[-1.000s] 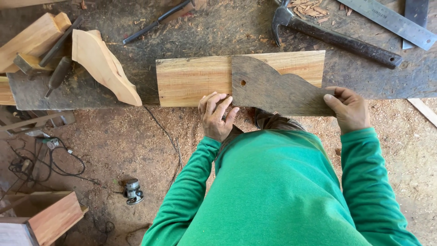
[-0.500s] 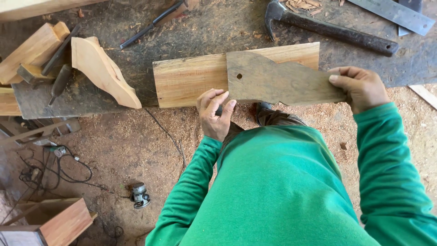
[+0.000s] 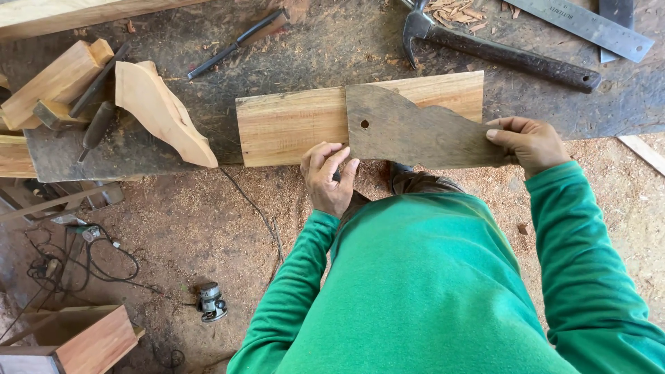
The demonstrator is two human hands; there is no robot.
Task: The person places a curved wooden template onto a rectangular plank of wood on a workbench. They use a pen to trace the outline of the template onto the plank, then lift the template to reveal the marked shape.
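A pale wooden board [image 3: 291, 125] lies along the near edge of a dark workbench [image 3: 332, 55]. On its right half rests a grey curved template [image 3: 415, 131] with a small hole. My right hand [image 3: 530, 142] pinches the template's right end. My left hand [image 3: 329, 176] sits at the board's near edge just left of the template, fingers curled around something thin that I cannot make out. Green sleeves cover both arms.
A claw hammer [image 3: 499, 48], a steel square [image 3: 589, 24] and a chisel [image 3: 239, 41] lie at the back of the bench. A shaped wooden bracket [image 3: 163, 111] and wood offcuts [image 3: 48, 86] are at the left. On the sawdust floor are a small power tool [image 3: 211, 301], cables and a wooden box [image 3: 90, 339].
The view shifted slightly. My right hand moved from flat on the template's end to pinching it; my left hand stays at the board's near edge.
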